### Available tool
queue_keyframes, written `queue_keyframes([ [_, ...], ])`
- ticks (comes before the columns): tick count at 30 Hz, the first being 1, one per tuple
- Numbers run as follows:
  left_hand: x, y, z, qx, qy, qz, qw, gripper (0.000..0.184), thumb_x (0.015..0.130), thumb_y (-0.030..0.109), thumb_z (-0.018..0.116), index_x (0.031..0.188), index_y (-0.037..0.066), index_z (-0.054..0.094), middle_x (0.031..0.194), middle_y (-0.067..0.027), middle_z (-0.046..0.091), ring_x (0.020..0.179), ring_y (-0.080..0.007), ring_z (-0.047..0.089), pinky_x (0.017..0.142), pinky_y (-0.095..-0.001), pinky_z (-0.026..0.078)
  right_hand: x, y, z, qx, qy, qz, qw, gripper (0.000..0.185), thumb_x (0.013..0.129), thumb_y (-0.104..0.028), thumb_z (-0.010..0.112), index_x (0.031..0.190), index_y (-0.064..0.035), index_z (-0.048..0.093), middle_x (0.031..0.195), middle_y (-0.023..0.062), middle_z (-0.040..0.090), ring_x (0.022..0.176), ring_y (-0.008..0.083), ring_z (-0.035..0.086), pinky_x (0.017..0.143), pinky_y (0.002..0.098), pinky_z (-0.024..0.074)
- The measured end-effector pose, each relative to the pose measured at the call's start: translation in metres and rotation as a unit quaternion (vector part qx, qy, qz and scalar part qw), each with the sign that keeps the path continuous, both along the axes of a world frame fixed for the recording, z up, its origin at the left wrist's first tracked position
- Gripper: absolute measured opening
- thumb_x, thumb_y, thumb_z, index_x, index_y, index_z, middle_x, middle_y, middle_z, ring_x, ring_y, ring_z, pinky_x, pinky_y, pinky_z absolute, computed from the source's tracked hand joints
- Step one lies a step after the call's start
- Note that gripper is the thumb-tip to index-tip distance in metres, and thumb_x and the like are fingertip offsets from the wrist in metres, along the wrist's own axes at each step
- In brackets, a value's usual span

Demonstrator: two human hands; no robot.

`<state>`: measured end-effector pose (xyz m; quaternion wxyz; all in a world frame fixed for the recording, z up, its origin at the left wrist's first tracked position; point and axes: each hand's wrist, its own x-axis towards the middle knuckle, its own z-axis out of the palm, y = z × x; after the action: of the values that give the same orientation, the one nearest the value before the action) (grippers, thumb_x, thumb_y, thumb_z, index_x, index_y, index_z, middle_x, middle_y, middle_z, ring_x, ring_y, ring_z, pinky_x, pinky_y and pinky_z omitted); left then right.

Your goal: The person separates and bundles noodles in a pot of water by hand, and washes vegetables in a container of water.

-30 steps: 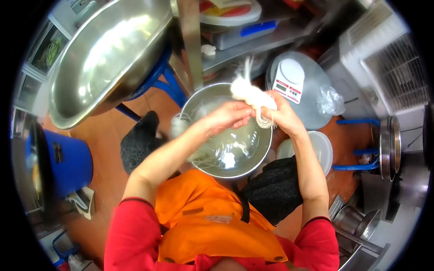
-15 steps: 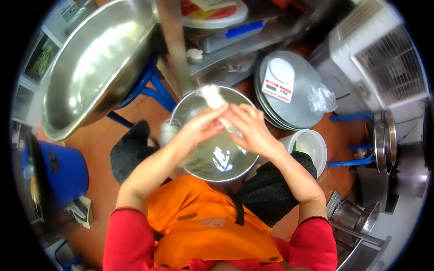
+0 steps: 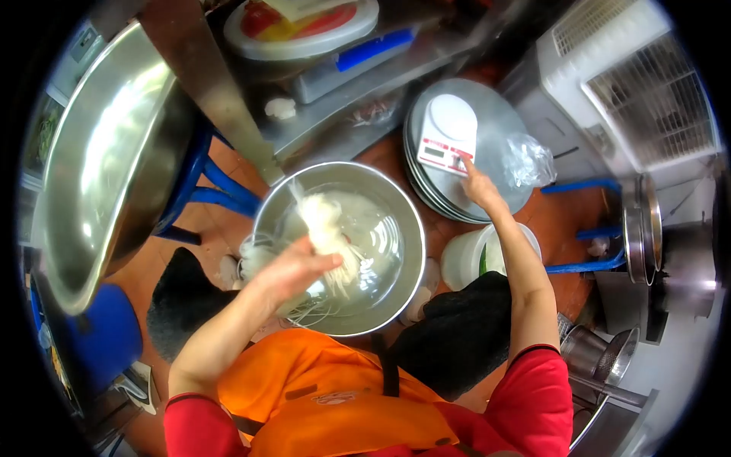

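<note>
A bundle of white noodles (image 3: 324,221) is gripped by my left hand (image 3: 299,268) over a round metal bowl (image 3: 415,263) with shiny liquid in it. More pale strands (image 3: 259,255) hang at the bowl's left rim. My right hand (image 3: 478,185) reaches to the small white and red digital scale (image 3: 451,126), a finger touching its front edge by the buttons. The scale rests on a round grey lid (image 3: 499,122) atop a stack. What the display reads is too small to tell.
A crumpled plastic bag (image 3: 531,160) lies beside the scale. A white bucket (image 3: 462,259) stands right of the bowl. A large metal basin (image 3: 99,167) sits on a blue stool (image 3: 221,190) at the left. Shelving (image 3: 327,114) is ahead, and a blue bin (image 3: 106,331) lower left.
My right hand has left the noodles and moved right to the scale. My left hand has moved left and down with the bundle. The view has shifted.
</note>
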<state>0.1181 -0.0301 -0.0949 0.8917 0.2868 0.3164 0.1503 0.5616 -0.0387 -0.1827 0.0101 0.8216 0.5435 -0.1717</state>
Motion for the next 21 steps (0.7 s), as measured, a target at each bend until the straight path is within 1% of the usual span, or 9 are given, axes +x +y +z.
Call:
queue_keyframes([
  [1,0.002,0.0,-0.001,0.007,-0.009,-0.013,1.0,0.04,0.083,0.004,0.066,0.12,0.001,0.05,0.115,-0.0108,0.058,0.11,-0.0234,0.055,0.097,-0.038,0.043,-0.002,0.003,0.0,-0.018,0.001,0.001,1.0,0.064,0.088,-0.02,0.048,0.146,-0.0249,0.021,0.108,0.0262,0.061,0.099,0.0413,0.06,0.087,0.0478,0.0459],
  [3,0.005,0.0,-0.002,0.012,0.005,-0.033,0.999,0.044,0.084,0.005,0.065,0.124,-0.001,0.047,0.118,-0.0117,0.056,0.112,-0.0229,0.053,0.101,-0.0389,0.04,-0.003,0.01,0.003,-0.053,0.002,0.004,0.999,0.066,0.088,-0.019,0.046,0.147,-0.0286,0.017,0.108,0.0259,0.061,0.099,0.0408,0.061,0.087,0.0483,0.0457],
  [6,0.01,0.002,-0.002,0.012,0.012,-0.042,0.999,0.045,0.085,0.006,0.063,0.126,-0.002,0.045,0.119,-0.0125,0.055,0.114,-0.0229,0.052,0.104,-0.0395,0.038,-0.012,0.013,0.005,-0.093,-0.046,0.014,0.994,0.068,0.087,-0.021,0.049,0.147,-0.0271,0.017,0.103,0.0275,0.062,0.097,0.0436,0.06,0.086,0.0506,0.045],
  [9,0.012,0.003,-0.002,0.0,0.014,-0.037,0.999,0.046,0.085,0.005,0.063,0.126,-0.002,0.045,0.12,-0.0133,0.054,0.114,-0.0234,0.052,0.104,-0.0395,0.037,-0.019,0.014,0.012,-0.121,-0.077,0.009,0.99,0.07,0.085,-0.022,0.048,0.147,-0.0282,0.016,0.104,0.0247,0.063,0.097,0.0407,0.061,0.086,0.0497,0.046],
  [12,0.016,0.003,0.0,-0.01,0.019,-0.03,0.999,0.046,0.085,0.004,0.063,0.127,-0.002,0.044,0.122,-0.0142,0.054,0.115,-0.024,0.051,0.104,-0.0394,0.038,-0.021,0.017,0.012,-0.131,-0.072,0.015,0.989,0.068,0.087,-0.018,0.04,0.148,-0.0301,0.015,0.114,0.0212,0.062,0.104,0.035,0.061,0.09,0.0473,0.0443],
  [15,0.017,0.004,0.003,0.002,0.018,-0.036,0.999,0.047,0.085,0.005,0.063,0.128,-0.003,0.044,0.124,-0.0147,0.053,0.115,-0.024,0.051,0.104,-0.0394,0.038,-0.021,0.017,0.006,-0.117,-0.082,0.022,0.99,0.071,0.083,-0.02,0.047,0.147,-0.0269,0.018,0.108,0.0224,0.063,0.1,0.0383,0.061,0.087,0.0491,0.0459],
  [18,0.016,0.005,0.005,0.007,0.013,-0.034,0.999,0.047,0.085,0.006,0.063,0.127,-0.002,0.045,0.124,-0.0145,0.054,0.115,-0.0239,0.052,0.103,-0.0397,0.039,-0.027,0.017,0.009,-0.113,-0.074,0.008,0.991,0.073,0.081,-0.02,0.052,0.147,-0.0255,0.02,0.108,0.023,0.063,0.099,0.0392,0.061,0.088,0.0488,0.0452],
  [19,0.014,0.005,0.006,0.006,0.012,-0.031,0.999,0.047,0.085,0.006,0.064,0.127,-0.002,0.045,0.123,-0.0143,0.054,0.115,-0.0238,0.052,0.103,-0.0398,0.039,-0.027,0.017,0.013,-0.111,-0.063,0.008,0.992,0.072,0.082,-0.019,0.05,0.147,-0.0251,0.019,0.111,0.0221,0.062,0.101,0.0382,0.061,0.088,0.0476,0.0457],
  [21,0.013,0.005,0.007,0.008,-0.003,-0.02,1.0,0.041,0.085,0.005,0.064,0.122,0.0,0.049,0.118,-0.0117,0.057,0.111,-0.0227,0.054,0.098,-0.0378,0.042,-0.025,0.016,0.028,-0.107,-0.042,0.01,0.993,0.07,0.085,-0.018,0.047,0.148,-0.0241,0.017,0.117,0.0204,0.06,0.104,0.0363,0.06,0.087,0.0454,0.0465],
])
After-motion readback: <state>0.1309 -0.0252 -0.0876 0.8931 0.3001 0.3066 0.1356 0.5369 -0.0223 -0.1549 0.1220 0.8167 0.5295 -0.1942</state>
